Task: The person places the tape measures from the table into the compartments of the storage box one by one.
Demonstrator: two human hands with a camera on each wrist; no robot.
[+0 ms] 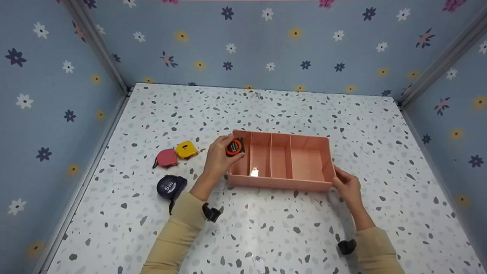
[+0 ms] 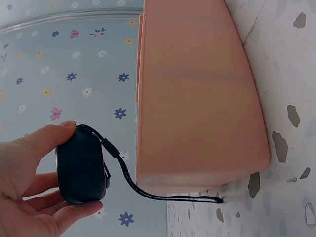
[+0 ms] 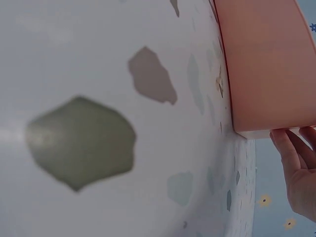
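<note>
My left hand [image 1: 217,158] grips a black tape measure [image 1: 234,147] with an orange ring on its face, over the leftmost compartment of a pink divided box [image 1: 281,183]. In the left wrist view, thumb and fingers lie around the dark tape measure [image 2: 81,165], and its black wrist cord [image 2: 129,177] trails toward the box. My right hand [image 1: 348,186] touches the box's right end near the front corner. The right wrist view shows its fairly straight fingers [image 3: 284,148] against the end wall of the box [image 3: 271,69].
Left of the box, a pink tape measure [image 1: 166,158] and a yellow one [image 1: 186,150] lie side by side. A dark blue tape measure [image 1: 170,186] lies nearer, beside my left forearm. Flowered panels [image 1: 247,49] border the speckled table [image 1: 258,228] at back and sides.
</note>
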